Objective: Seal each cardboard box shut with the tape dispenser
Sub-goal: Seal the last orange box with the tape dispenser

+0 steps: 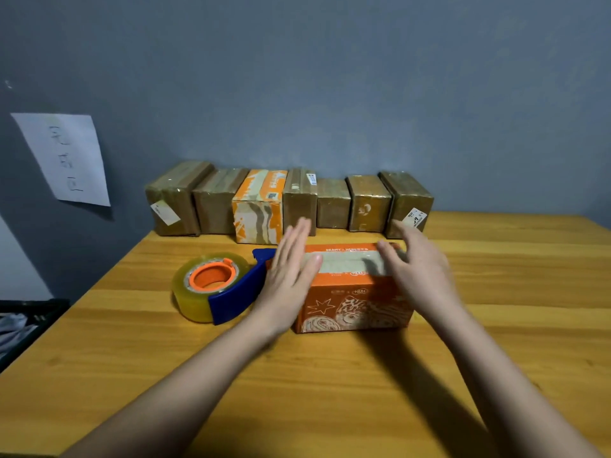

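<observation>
Where the wooden table [496, 325] carries the items, the orange box [353, 302] serves as the landmark, standing near the table's middle with a pale strip of tape along its top.

Left hand [291, 276]: fingers straight and together, released, at the box's left end, holding nothing; whether it touches the box cannot be told.

Right hand [420, 269]: fingers loosely spread, released, over the box's right top edge, blurred; contact cannot be told.

Tape dispenser [218, 285]: blue frame, orange hub, clear roll; lies on the table just left of the box, its blue nose reaching behind the left hand.

Row of boxes [287, 200]: seven, side by side behind the orange box against the grey wall [330, 77]; six brown, one orange and white.

Paper sheet [64, 158]: handwritten, on the wall far left of the box.

Dark crate [29, 317]: beyond the table's left edge.
</observation>
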